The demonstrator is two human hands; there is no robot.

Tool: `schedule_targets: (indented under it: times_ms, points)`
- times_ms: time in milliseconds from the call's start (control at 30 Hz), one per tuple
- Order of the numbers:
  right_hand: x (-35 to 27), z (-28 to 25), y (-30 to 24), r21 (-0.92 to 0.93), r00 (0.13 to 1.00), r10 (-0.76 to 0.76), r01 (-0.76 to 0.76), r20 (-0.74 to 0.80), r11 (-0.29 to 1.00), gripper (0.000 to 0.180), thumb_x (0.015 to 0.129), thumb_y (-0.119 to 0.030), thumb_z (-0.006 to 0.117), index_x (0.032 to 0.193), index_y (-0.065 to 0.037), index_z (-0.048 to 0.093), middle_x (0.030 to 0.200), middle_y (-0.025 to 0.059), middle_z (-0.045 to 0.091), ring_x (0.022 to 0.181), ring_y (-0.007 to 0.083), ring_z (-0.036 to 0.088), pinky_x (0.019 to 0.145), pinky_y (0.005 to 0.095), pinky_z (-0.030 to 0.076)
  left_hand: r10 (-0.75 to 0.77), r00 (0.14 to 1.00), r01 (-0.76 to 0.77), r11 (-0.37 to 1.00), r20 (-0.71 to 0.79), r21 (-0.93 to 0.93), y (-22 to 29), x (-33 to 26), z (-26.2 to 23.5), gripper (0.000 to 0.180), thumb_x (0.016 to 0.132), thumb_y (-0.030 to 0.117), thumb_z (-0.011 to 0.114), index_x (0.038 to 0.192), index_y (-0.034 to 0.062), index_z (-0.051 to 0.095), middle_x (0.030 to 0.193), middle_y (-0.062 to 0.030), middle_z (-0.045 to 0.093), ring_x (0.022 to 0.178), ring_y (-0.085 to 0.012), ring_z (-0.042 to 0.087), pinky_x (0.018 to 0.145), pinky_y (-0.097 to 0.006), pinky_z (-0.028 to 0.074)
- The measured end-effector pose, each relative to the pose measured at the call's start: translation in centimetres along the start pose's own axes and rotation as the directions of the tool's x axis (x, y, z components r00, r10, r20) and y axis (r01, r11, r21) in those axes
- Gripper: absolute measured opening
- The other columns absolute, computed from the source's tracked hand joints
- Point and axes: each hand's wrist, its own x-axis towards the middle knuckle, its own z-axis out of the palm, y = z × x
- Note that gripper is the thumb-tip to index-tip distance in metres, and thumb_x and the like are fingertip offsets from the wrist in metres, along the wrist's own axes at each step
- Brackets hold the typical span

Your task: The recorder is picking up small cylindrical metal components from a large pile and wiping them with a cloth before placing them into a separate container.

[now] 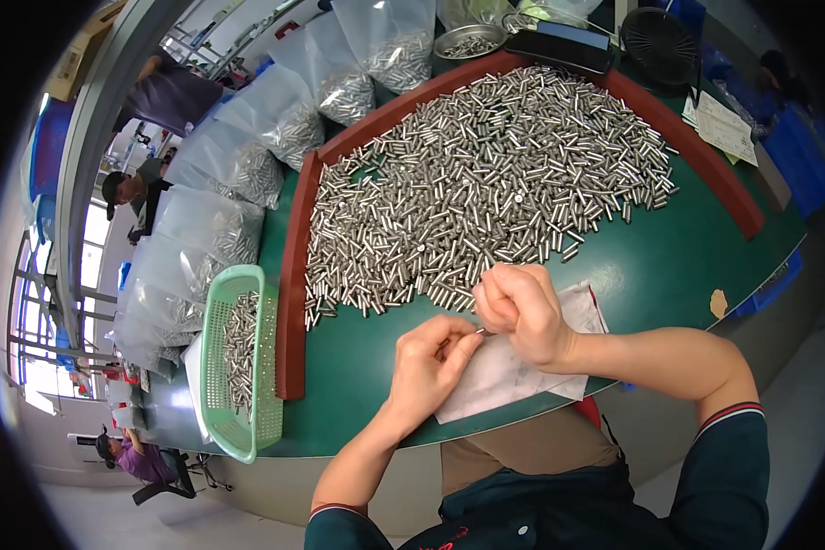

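Note:
A large pile of short, shiny metal pins (pixel 467 183) covers the green table in front of me. My left hand (pixel 431 362) is closed just below the pile's near edge, thumb and forefinger pinching a small metal pin (pixel 480 331) of which only an end shows. Close against it on the right, my right hand (pixel 527 316) is curled into a fist; whatever lies inside its fingers is hidden. Beneath both hands lies a creased whitish cloth or sheet (pixel 486 390) at the table's front edge.
Dark red wooden bars (pixel 295 275) border the pile. A green plastic basket (pixel 268 367) with more pins stands left. Clear bags of pins (pixel 293 128) line the left and back. A metal bowl (pixel 449 43), a dark device (pixel 559 50) and a black fan (pixel 660 46) sit behind.

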Motion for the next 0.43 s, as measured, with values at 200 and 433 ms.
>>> schedule_targets:
  times_ms: [200,433]
  points:
    - [0.0,0.6,-0.3,0.020,0.999,0.048,-0.048,-0.015,0.999,0.042,0.088,-0.024,0.032,0.049,-0.010,0.027,0.044,-0.0005,0.027,0.041,0.0094,0.021,0.041,0.0249,0.019,-0.136,0.865,0.500,0.149,0.484,-0.853,-2.4,0.6,-2.3,0.011,0.086,0.013,0.053,0.092,0.0036,0.051,0.078,-0.0040,0.049,0.054,-0.0051,0.032,0.049,-0.017,0.028]
    - [0.6,0.1,-0.2,0.073,0.997,0.069,-0.067,-0.026,0.995,0.043,0.087,-0.027,0.034,0.048,-0.011,0.028,0.042,-0.0001,0.027,0.039,0.0094,0.018,0.039,0.0252,0.017,-0.195,0.873,0.471,0.091,0.448,-0.877,-2.2,1.5,-3.1,0.034,0.085,0.032,0.051,0.103,0.0035,0.051,0.085,-0.0115,0.056,0.069,-0.0122,0.049,0.059,-0.023,0.040]
